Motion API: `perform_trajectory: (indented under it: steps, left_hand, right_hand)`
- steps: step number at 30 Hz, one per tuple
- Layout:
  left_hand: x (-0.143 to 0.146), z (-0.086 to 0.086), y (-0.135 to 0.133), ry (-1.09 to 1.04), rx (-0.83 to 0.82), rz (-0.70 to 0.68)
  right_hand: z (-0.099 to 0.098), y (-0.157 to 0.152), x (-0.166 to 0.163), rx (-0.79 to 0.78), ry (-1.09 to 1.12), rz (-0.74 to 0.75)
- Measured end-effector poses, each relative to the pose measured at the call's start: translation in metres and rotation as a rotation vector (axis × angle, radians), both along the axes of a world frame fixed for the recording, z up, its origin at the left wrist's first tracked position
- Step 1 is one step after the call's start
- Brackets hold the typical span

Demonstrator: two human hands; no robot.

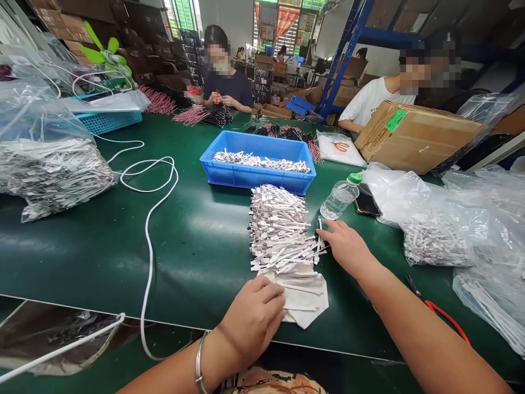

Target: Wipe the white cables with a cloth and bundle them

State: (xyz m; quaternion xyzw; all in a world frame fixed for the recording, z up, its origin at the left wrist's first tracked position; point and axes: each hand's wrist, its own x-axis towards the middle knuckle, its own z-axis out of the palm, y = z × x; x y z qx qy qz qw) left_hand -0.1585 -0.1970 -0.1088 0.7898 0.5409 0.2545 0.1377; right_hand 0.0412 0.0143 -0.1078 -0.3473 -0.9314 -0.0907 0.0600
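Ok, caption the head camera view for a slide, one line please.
Left hand on a cloth, right hand at a pile of white cable pieces, on a green workbench.

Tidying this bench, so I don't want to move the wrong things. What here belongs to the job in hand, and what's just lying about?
In use:
left hand
cloth
right hand
white cables

Lying about:
water bottle
phone
red-handled cutters
cardboard box

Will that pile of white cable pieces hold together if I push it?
The pile of white cable pieces will probably slide apart easily, since they lie loose and crisscrossed. Each looks light and stiff, so they'd likely scatter, not drape.
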Motion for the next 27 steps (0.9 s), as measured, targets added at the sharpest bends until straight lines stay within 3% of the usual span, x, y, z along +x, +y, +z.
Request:
perform_trajectory:
  steps: [7,11,15,20,27]
  left_hand:
    - [0.001,0.0,0.003,-0.005,-0.014,-0.013]
    - [0.0,0.0,0.002,-0.06,0.03,0.01]
    - [0.002,0.001,-0.002,-0.267,0.126,0.092]
    - [0.01,0.007,0.001,-0.537,-0.131,0.175]
    - [0.001,0.008,0.004,-0.674,-0.267,0.289]
  right_hand:
    - [0.011,-0.012,0.02,0.069,-0.057,0.069]
    - [0.022,-0.042,0.036,0.089,0.092,0.045]
    - [0.029,-0.096,0.028,0.098,0.364,0.239]
    - [0.02,-0.142,0.009,0.011,0.501,0.453]
    - [0.013,-0.135,0.021,-0.156,0.602,0.235]
